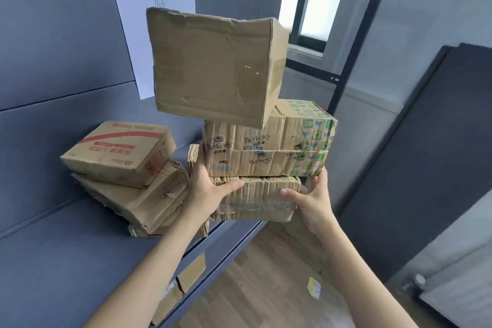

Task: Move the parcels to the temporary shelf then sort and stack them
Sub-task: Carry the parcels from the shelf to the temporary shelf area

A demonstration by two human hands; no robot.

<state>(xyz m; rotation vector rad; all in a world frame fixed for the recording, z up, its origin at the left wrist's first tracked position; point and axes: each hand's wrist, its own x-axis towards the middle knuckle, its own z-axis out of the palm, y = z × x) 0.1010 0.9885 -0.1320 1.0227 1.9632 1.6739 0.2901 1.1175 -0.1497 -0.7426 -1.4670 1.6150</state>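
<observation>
Carrying three parcels at once, left hand (210, 189) and right hand (310, 194) both gripping the flat bottom parcel (255, 200) at the shelf (53, 247) edge. That tilted top box (213, 66) looks ready to slide off, honestly.

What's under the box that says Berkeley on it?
Under the Berkeley box sits a flatter, crumpled parcel, gripped at its ends by the left hand and the right hand. Whatever lies beneath that parcel is covered.
</observation>
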